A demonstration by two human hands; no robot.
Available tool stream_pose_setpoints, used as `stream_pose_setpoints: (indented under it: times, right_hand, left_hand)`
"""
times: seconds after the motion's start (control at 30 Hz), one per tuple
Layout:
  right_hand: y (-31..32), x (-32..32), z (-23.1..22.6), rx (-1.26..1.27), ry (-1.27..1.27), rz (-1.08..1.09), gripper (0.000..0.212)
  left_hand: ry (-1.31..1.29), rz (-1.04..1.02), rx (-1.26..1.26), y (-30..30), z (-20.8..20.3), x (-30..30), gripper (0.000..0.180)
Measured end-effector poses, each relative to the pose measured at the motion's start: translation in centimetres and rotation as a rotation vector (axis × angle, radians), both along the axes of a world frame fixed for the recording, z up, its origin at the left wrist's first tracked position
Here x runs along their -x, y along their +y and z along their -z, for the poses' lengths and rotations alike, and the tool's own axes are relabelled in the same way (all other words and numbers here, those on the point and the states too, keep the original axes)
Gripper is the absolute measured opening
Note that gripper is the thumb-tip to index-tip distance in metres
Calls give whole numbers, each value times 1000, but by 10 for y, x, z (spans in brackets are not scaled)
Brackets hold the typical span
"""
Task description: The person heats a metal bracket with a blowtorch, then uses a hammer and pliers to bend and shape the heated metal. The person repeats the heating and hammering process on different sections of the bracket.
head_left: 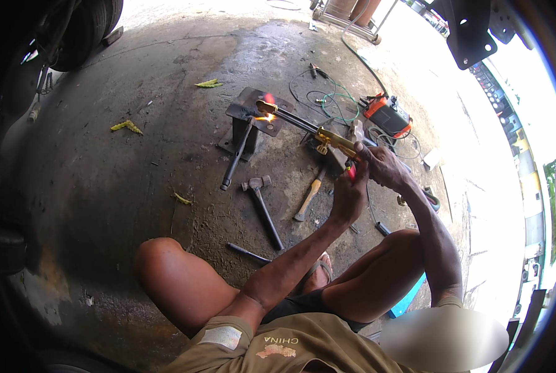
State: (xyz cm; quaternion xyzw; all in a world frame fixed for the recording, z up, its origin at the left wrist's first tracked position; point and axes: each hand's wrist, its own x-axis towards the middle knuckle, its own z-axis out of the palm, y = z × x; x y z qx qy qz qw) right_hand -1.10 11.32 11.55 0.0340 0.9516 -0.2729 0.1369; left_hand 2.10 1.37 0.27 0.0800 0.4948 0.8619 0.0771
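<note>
While the flame burns orange at the tip of the cutting torch, both hands are wrapped around the torch's brass body off to the right of the scene. The right hand is closed over the rear of the brass handle, fingers curled tight around it, and the left hand sits just below and beside it, also closed, gripping near a small red part at the valve end. From there the torch's long dark tubes run up and to the left, and the nozzle comes down on the flat steel plate that tops a small metal stand on the concrete floor. Leaning against that stand is a dark steel bar, its upper end right at the flame and its lower end resting on the floor. Just below it lies a sledgehammer with a dark handle, and beside that, to the right, a hammer with a wooden handle. A short dark rod lies near the person's bare left knee. Farther back, beyond the torch, an orange and black box-shaped machine sits on the floor with a green cable coiled loosely next to it. Yellow scraps are scattered on the stained concrete to the left, well apart from the work.
</note>
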Motion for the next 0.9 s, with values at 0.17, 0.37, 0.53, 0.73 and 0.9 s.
stream_pose_setpoints:
  times: [0.17,0.37,0.53,0.73,0.9]
  right_hand:
    - [0,0,0,4,6,-26,89]
    - [-1,0,0,34,-2,-22,88]
    - [-1,0,2,36,10,-16,87]
    - [-1,2,1,-23,-48,24,91]
    - [9,3,7,101,-105,108,90]
  left_hand:
    - [-7,21,8,2,6,0,49]
    - [-25,-66,-19,2,-2,-3,56]
    - [-13,-134,-29,4,-5,-6,54]
    - [28,-163,-33,8,1,-3,52]
    - [-32,-180,-186,8,-4,-5,51]
